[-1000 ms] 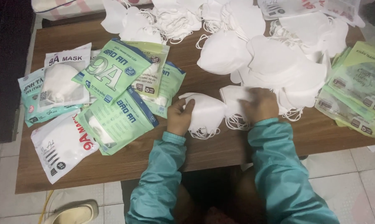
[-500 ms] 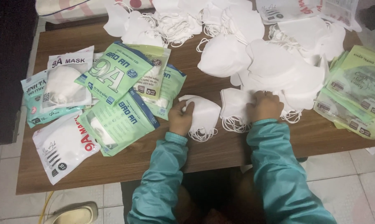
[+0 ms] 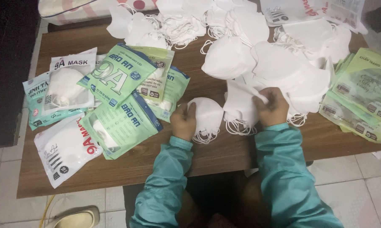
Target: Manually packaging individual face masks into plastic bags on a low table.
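At the near edge of the wooden table [image 3: 224,156], your left hand [image 3: 184,122] rested half-curled on a small stack of white masks [image 3: 207,116]. Your right hand [image 3: 274,107] pinched a mask from the white pile [image 3: 283,71]. Green packets [image 3: 123,114] lay left.

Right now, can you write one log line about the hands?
left hand: on small mask stack | right hand: pinching mask from pile | table: packets at left
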